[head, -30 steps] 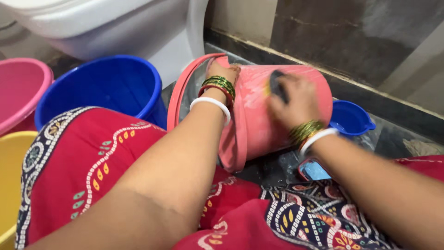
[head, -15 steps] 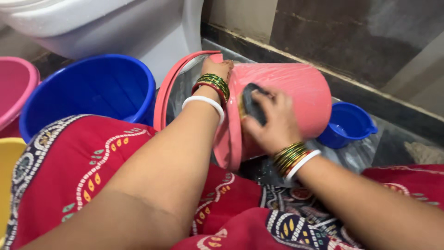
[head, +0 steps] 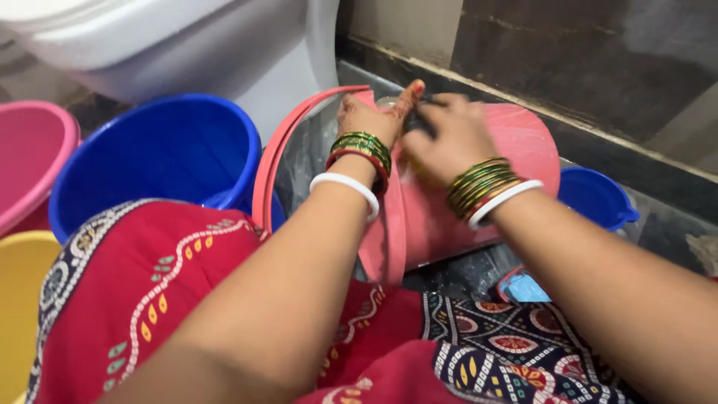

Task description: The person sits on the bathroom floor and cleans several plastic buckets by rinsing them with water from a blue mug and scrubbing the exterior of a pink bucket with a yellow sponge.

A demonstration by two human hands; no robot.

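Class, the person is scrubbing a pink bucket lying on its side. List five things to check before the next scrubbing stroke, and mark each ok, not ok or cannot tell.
1. Pink bucket lying on its side on the floor: ok.
2. Left hand bracing the bucket at its rim end: ok.
3. Right hand pressed on the bucket wall with a dark scrubber under the fingers: ok, though the scrubber is mostly hidden.
4. Soap on the wall being scrubbed: cannot tell, blurred.
5. Room to move: not ok, the blue bucket and the small blue mug sit close on either side.
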